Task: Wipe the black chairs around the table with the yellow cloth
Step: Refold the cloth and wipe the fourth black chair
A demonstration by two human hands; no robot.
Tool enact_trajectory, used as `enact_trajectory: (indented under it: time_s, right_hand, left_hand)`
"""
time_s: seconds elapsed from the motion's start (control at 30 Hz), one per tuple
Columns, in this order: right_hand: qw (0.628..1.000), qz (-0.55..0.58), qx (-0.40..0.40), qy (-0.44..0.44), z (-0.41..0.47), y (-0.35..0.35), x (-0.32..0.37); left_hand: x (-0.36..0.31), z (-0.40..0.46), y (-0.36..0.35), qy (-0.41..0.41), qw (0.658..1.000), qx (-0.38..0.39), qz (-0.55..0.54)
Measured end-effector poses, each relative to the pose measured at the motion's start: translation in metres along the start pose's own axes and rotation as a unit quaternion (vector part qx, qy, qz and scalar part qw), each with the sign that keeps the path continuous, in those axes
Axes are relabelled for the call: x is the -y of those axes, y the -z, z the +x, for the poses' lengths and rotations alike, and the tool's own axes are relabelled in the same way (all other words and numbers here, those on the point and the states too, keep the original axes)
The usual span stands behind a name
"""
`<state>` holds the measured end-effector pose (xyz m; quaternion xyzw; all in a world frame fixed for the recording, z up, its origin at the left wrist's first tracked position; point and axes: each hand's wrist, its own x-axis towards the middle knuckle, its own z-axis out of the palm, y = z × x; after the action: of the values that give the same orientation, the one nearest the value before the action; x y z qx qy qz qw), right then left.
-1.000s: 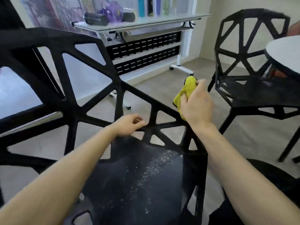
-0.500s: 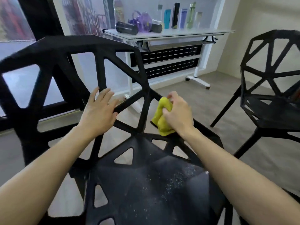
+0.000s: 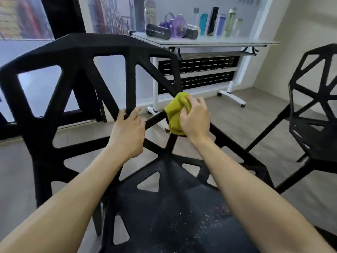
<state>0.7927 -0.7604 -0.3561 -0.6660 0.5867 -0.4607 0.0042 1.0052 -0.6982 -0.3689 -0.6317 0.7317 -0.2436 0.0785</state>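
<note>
Right hand (image 3: 195,119) bunching yellow cloth (image 3: 176,111) against chair (image 3: 102,52) backrest strut, left hand (image 3: 127,132) gripping neighbouring strut, apart

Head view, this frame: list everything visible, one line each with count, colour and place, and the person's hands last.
near chair: one, black lattice frame, fills left and centre; pale specks on its seat.
far chair: one, black, same lattice style, at the right edge.
yellow cloth: one, bunched, pressed on a strut at the right side of the near chair's back.
white table: one, on castors, against the back wall.
bottles and containers: several on the white table, black, teal, lilac, green and clear purple; exact count unclear.
floor: grey-brown planks.
left hand: rests on a strut of the near chair's back, fingers curled over it.
right hand: grips the yellow cloth.
</note>
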Motion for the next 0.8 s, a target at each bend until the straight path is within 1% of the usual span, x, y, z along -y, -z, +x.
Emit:
enact_trajectory:
  time_s: [0.03,0.1,0.13,0.2,0.23,0.27,0.33,0.37,0.43,0.47,0.5,0.57,0.6,0.63,0.73,0.77,0.8]
  right_hand:
    - [1.000,-0.011,-0.014,-0.007,0.013,0.001,0.003]
    - [0.999,-0.046,0.001,0.002,0.008,-0.011,0.001]
    - [0.998,-0.055,0.039,0.004,-0.011,-0.021,-0.004]
    - [0.987,-0.073,0.144,0.014,-0.053,-0.027,-0.013]
    - [0.984,-0.068,0.162,0.018,-0.064,-0.026,-0.018]
    - [0.988,-0.044,0.145,0.009,-0.061,-0.020,-0.016]
    - [0.998,0.010,0.058,-0.025,-0.021,-0.015,-0.007]
    - [0.999,0.004,0.018,-0.030,0.000,-0.013,0.000]
    - [0.998,-0.059,-0.009,-0.020,0.024,-0.013,0.005]
    - [0.996,-0.093,0.000,0.003,0.018,-0.017,0.002]
    - [0.991,-0.129,0.028,0.033,0.000,-0.023,-0.003]
    - [0.971,-0.179,0.137,0.079,-0.054,-0.029,-0.014]
    - [0.962,-0.191,0.167,0.098,-0.068,-0.027,-0.018]
    - [0.964,-0.181,0.166,0.101,-0.065,-0.023,-0.017]
    - [0.981,-0.176,0.057,0.060,-0.005,-0.013,0.000]
    - [0.981,-0.183,0.038,0.048,0.006,-0.012,0.003]
    - [0.982,-0.181,0.038,0.041,0.003,-0.013,0.003]
  left_hand:
    - [-0.001,0.000,-0.001,-0.002,1.000,0.001,0.001]
    - [-0.002,0.002,-0.001,0.002,1.000,0.005,-0.004]
    - [-0.003,0.003,0.000,0.005,1.000,0.006,-0.009]
    - [-0.005,0.004,0.000,0.012,1.000,-0.011,-0.023]
    - [-0.006,0.003,0.000,0.010,0.999,-0.015,-0.027]
    - [-0.006,0.002,0.001,0.008,0.999,-0.016,-0.029]
    - [-0.005,0.000,0.002,0.005,0.999,-0.015,-0.034]
    - [-0.005,-0.001,0.004,0.005,0.999,-0.012,-0.036]
    - [-0.004,0.001,0.006,0.003,0.999,-0.007,-0.043]
    - [-0.004,0.001,0.006,0.001,0.999,-0.004,-0.049]
    - [-0.003,0.002,0.006,-0.001,0.998,-0.006,-0.055]
    - [-0.002,0.002,0.006,-0.002,0.998,-0.011,-0.065]
    - [-0.002,0.001,0.006,-0.003,0.998,-0.010,-0.068]
    - [-0.002,0.000,0.007,-0.005,0.998,-0.012,-0.067]
    - [-0.001,0.000,0.006,-0.009,0.997,-0.013,-0.070]
    - [-0.002,0.000,0.006,-0.010,0.997,-0.010,-0.071]
    - [-0.001,0.001,0.006,-0.012,0.997,-0.008,-0.071]
